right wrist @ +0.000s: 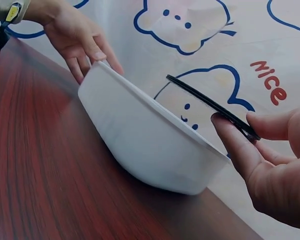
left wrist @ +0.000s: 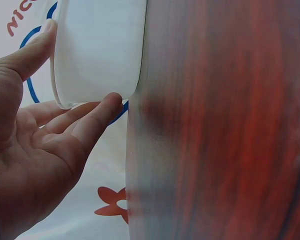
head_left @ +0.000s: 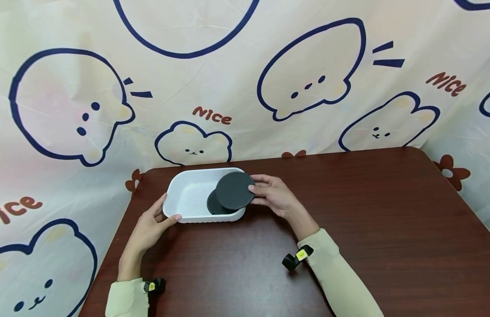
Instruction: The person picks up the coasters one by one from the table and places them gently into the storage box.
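A white oblong plastic basin (head_left: 189, 193) is near the back left of the table. At its left end my left hand (head_left: 149, 226) holds it, thumb on the front rim and fingers along the end wall (left wrist: 95, 55). My right hand (head_left: 274, 193) pinches a thin, dark grey round coaster (head_left: 233, 190) by its right edge, thumb on top and fingers beneath. This coaster is held over the basin's right part, slanted in the right wrist view. Lower in the basin, a second dark round piece (head_left: 215, 206) shows, partly covered by the held one.
The dark brown wooden table (head_left: 348, 211) stretches out to the right and toward me. Behind it and at its sides hangs a pale cloth (head_left: 245, 97) printed with blue cartoon outlines. Each wrist wears a small black camera (head_left: 296, 258).
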Demonstrator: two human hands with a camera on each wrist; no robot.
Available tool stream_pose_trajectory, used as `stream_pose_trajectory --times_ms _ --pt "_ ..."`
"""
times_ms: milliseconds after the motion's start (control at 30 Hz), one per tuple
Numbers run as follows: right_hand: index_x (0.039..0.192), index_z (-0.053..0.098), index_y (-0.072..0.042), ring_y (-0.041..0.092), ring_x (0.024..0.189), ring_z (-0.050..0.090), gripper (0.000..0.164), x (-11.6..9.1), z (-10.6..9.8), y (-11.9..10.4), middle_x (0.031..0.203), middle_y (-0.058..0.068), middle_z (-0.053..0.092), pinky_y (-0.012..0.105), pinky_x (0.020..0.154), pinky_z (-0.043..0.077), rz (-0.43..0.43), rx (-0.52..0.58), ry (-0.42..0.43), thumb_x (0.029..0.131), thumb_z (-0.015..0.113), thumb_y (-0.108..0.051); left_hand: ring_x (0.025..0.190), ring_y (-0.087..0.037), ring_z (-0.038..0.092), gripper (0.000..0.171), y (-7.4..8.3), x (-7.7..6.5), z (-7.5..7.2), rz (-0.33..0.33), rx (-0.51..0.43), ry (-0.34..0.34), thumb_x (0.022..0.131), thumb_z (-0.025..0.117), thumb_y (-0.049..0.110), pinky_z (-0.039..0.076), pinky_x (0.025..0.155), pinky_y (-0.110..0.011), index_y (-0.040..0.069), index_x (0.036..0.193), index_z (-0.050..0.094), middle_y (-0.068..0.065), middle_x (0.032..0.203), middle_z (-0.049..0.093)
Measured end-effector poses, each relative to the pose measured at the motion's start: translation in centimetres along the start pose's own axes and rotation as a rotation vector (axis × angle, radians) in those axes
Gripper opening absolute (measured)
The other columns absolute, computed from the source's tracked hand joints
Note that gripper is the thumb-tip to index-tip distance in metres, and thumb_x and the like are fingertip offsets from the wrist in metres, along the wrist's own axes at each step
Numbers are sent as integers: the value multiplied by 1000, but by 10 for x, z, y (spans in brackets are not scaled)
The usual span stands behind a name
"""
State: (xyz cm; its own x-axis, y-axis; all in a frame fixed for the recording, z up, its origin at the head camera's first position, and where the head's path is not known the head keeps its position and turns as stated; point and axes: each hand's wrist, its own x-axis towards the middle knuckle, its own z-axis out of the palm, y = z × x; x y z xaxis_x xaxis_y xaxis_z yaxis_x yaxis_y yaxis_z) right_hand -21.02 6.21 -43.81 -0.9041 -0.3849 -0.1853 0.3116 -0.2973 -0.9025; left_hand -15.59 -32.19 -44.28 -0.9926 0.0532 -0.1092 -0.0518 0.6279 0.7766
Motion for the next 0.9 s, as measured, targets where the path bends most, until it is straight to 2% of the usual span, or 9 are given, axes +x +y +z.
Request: stream_pose_trajectory --times_ms 300,633,800,900 --pt "157 48 3 10 92 75 53 9 21 7 143 28 64 25 77 64 -9 -43 62 106 61 2 145 -42 57 101 0 -2 1 -2 -6 -6 99 79 39 48 89 -5 18 174 16 -22 172 35" --pt "152 58 -2 12 87 75 49 18 46 14 131 25 69 26 76 65 -53 -101 124 104 66 2 145 -42 57 102 -1 -1 0 -19 20 -1 98 80 41 53 97 -14 20 174 15 -21 173 35" --pt "149 62 -3 14 93 74 46 17 51 13 133 26 70 30 79 66 -66 -179 139 103 67 1 145 -41 58 101 -1 0 0 -18 25 -1 99 79 40 56 102 -23 20 174 15 -21 173 35" --pt "147 64 -3 17 95 75 45 15 51 11 133 26 70 34 80 67 -79 -205 157 103 67 2 144 -41 59 100 -1 0 1 -14 21 -2 99 79 40 55 100 -20 20 174 15 -20 173 35"
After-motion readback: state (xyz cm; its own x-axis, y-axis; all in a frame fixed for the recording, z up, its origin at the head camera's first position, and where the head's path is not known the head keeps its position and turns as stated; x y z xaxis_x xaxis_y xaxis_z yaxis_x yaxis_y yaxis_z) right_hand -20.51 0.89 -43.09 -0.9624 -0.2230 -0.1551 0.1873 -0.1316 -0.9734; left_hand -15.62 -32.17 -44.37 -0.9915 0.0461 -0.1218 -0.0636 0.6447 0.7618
